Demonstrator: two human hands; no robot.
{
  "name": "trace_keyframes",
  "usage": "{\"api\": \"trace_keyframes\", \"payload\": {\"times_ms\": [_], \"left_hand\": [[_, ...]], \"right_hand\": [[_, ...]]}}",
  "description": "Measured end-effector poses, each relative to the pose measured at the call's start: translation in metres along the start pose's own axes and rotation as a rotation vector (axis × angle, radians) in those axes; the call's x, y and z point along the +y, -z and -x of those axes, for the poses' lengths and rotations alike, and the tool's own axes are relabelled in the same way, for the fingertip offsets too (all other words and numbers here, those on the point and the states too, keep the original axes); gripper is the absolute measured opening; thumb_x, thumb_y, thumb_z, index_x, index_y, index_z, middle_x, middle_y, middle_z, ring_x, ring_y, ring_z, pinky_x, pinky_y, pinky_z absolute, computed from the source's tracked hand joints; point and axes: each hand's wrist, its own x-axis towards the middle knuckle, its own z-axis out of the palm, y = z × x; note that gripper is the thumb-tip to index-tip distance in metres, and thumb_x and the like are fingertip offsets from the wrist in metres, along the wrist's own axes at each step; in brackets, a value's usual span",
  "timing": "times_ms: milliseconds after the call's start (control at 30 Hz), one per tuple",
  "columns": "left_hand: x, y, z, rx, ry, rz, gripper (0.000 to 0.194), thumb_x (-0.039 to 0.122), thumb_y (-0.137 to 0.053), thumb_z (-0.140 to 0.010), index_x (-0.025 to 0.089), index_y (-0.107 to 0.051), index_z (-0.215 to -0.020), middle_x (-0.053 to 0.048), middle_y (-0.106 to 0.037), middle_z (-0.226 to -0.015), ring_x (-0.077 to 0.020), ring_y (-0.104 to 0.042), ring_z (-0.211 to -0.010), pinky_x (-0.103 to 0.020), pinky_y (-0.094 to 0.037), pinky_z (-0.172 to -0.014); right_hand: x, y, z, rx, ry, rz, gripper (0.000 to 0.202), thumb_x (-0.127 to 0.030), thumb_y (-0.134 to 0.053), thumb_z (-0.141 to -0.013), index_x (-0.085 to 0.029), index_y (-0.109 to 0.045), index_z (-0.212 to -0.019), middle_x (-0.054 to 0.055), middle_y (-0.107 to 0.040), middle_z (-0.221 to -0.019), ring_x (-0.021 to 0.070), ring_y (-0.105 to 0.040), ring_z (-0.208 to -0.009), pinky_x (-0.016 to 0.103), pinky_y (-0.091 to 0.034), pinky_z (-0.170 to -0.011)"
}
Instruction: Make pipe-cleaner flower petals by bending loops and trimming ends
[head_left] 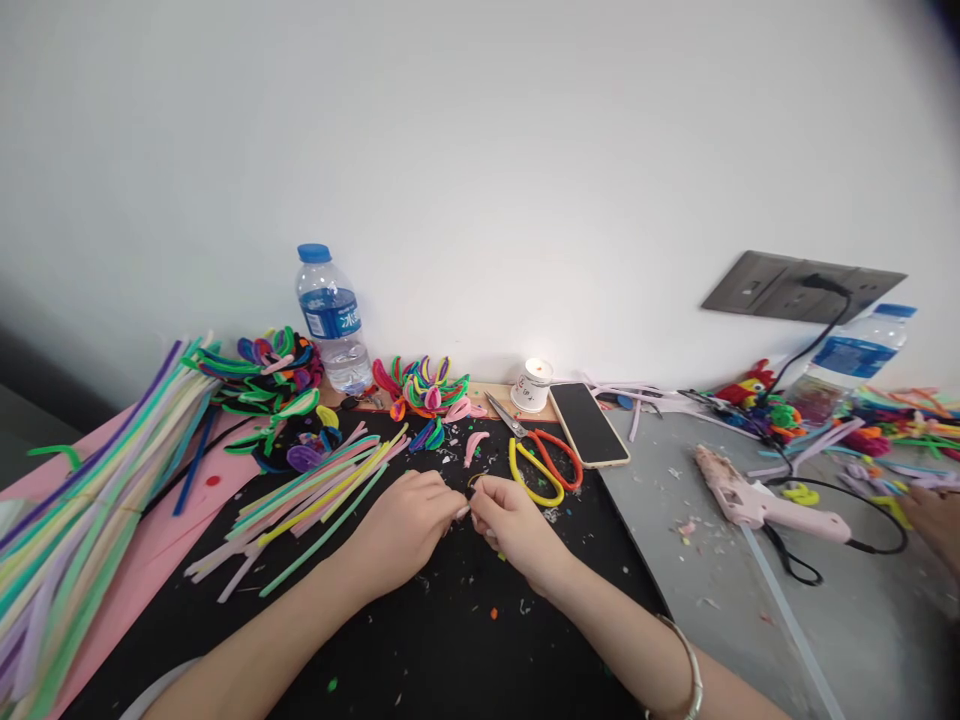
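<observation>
My left hand (pixel 409 525) and my right hand (pixel 517 525) meet above the black mat (pixel 450 640), fingertips pinched close together. Both are closed on something small between them, too hidden to name. Just beyond them lies a small pink pipe-cleaner piece (pixel 475 448). Scissors with a yellow and a red handle (pixel 536 455) rest open beside my right hand. A loose row of pastel pipe cleaners (pixel 315 485) lies to the left of my left hand.
Along the wall stand a water bottle (pixel 334 320), colourful pipe-cleaner flowers (pixel 427 385), a paper cup (pixel 532 386) and a phone (pixel 589 425). A pink glue gun (pixel 772 505) with its cable lies right. Another person's hand (pixel 937 520) shows at the right edge.
</observation>
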Motion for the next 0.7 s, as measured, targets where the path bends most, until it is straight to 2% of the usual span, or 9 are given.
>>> {"api": "trace_keyframes", "payload": {"times_ms": [133,267,400,533,700], "left_hand": [[0.003,0.004,-0.001,0.001,0.059,0.142,0.029,0.01,-0.033,-0.086,0.017,-0.048,-0.063,0.0,-0.051,-0.062,-0.015,-0.046,-0.067,-0.027,-0.033,-0.064],[0.008,0.009,-0.002,-0.028,0.173,0.473,0.036,0.021,-0.033,-0.09,0.017,-0.048,-0.058,0.001,-0.053,-0.063,-0.0126,-0.05,-0.065,-0.024,-0.036,-0.065],[0.007,0.01,-0.003,-0.093,0.253,0.833,0.036,0.033,-0.038,-0.09,0.016,-0.052,-0.061,0.002,-0.053,-0.057,-0.0118,-0.05,-0.059,-0.022,-0.037,-0.062],[0.005,0.005,-0.001,-0.156,0.299,1.156,0.033,0.037,-0.044,-0.087,0.014,-0.055,-0.065,0.003,-0.051,-0.05,-0.0095,-0.045,-0.049,-0.021,-0.034,-0.055],[0.009,0.004,0.003,-0.241,0.347,1.487,0.033,0.038,-0.052,-0.083,0.013,-0.055,-0.062,0.003,-0.047,-0.047,-0.0072,-0.039,-0.042,-0.021,-0.028,-0.048]], "right_hand": [[0.001,0.001,0.0,-0.019,0.075,0.012,0.021,-0.023,-0.042,-0.078,-0.019,-0.036,-0.058,-0.009,-0.035,-0.048,0.0049,-0.023,-0.042,0.021,-0.018,-0.043],[0.0,0.002,0.003,-0.015,0.191,0.072,0.023,-0.026,-0.043,-0.082,-0.018,-0.039,-0.061,-0.007,-0.035,-0.052,0.0065,-0.027,-0.046,0.021,-0.022,-0.046],[-0.001,0.002,0.01,0.005,0.343,0.198,0.025,-0.028,-0.039,-0.088,-0.018,-0.041,-0.065,-0.005,-0.04,-0.059,0.0084,-0.034,-0.054,0.022,-0.027,-0.051],[-0.006,0.003,0.016,0.009,0.49,0.343,0.026,-0.025,-0.037,-0.09,-0.018,-0.039,-0.065,-0.005,-0.038,-0.058,0.0084,-0.035,-0.053,0.021,-0.028,-0.051],[-0.015,0.005,0.022,-0.006,0.752,0.512,0.022,-0.017,-0.035,-0.088,-0.018,-0.041,-0.067,-0.003,-0.042,-0.059,0.0087,-0.038,-0.053,0.021,-0.03,-0.052]]}}
